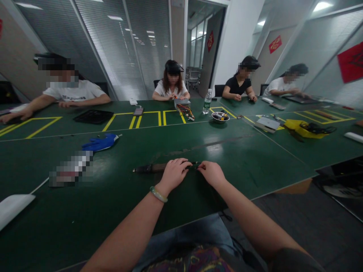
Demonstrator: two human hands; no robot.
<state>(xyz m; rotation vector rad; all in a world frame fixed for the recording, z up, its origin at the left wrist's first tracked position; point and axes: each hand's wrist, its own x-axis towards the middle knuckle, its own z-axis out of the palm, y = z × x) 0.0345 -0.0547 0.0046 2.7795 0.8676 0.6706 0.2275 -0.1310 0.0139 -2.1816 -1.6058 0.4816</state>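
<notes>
Your left hand (173, 174) is curled down over a long dark bundle (153, 168), which has a brownish middle stretch (what it's made of is too small to tell). Your right hand (212, 173) pinches the thin dark end of the same bundle, just beside the left, so the two hands are close together and both clamped on it. The bundle runs crosswise in front of you, on or barely above the green worktop (244, 162). A pale green bangle (158, 194) sits on your left wrist.

Farther out, to your left: a blue glove (100, 142), then a pixelated item (72, 168) nearer you, and a white sheet (14, 209) at the worktop's edge. Ahead: a black tray (93, 116), a metal bowl (220, 117), a water bottle (207, 101) and a tangle of colored wires (185, 111) — right in front of a seated co-worker (172, 81). To the right, a yellow container (304, 128).
</notes>
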